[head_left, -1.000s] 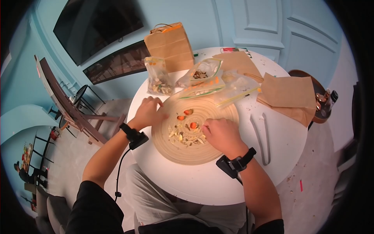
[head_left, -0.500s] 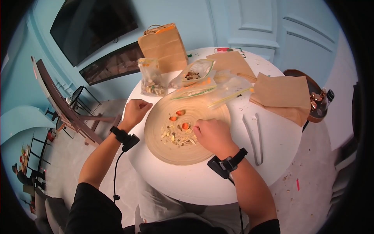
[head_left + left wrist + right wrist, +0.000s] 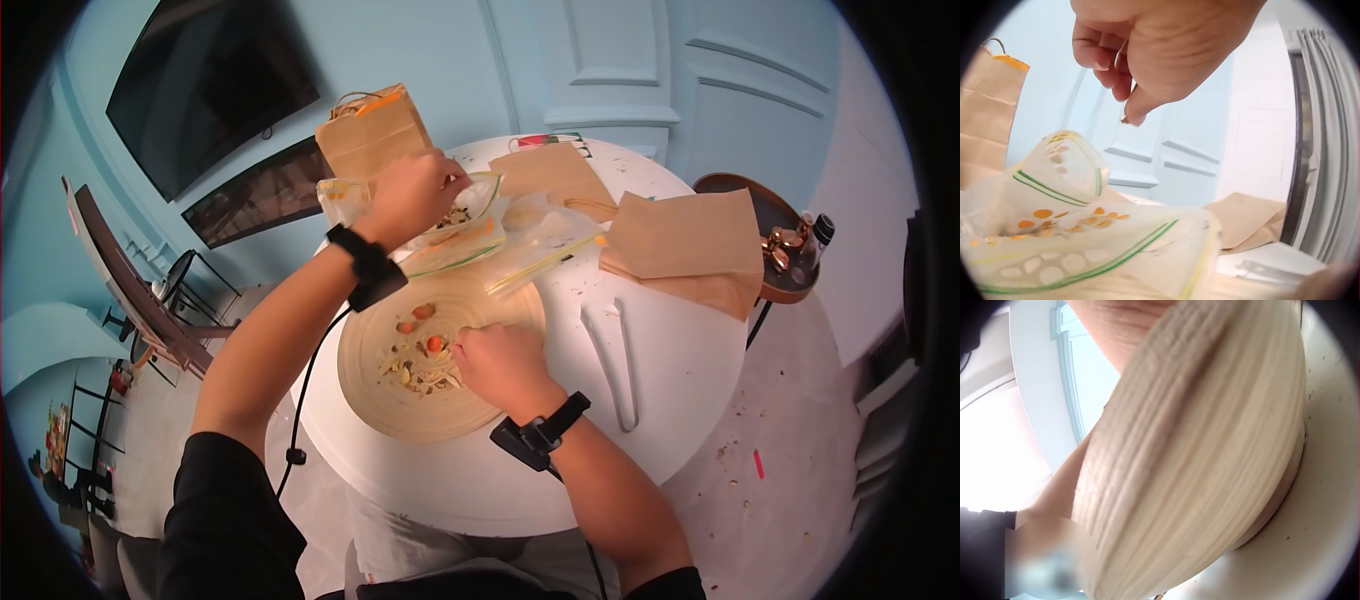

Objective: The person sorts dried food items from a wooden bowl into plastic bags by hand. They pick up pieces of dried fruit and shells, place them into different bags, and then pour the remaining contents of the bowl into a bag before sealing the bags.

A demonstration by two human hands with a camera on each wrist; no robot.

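Above the open zip bag (image 3: 484,194) my left hand (image 3: 412,198) is raised. The left wrist view shows that hand (image 3: 1172,47) pinching a small, thin brown piece (image 3: 1125,119) between thumb and finger, with clear bags (image 3: 1072,219) below. My right hand (image 3: 505,368) is at the right part of the round wooden plate (image 3: 440,425), fingers bent down and their tips hidden. In the right wrist view the plate (image 3: 1197,456) covers most of the right hand (image 3: 1125,322). Orange-red pieces (image 3: 435,344) and pale, dried bits (image 3: 405,375) lie on the plate.
Metal tongs (image 3: 626,375) lie right of the plate. Flat brown paper bags (image 3: 685,240) are at the table's right, and a paper bag (image 3: 375,135) stands at the back left. A dark side tray (image 3: 735,190) holds copper-coloured items beyond the table.
My left hand has moved from the plate's left side up and away, over the open bag. The right hand has stayed at the plate. The head view has shifted, moving the table leftward.
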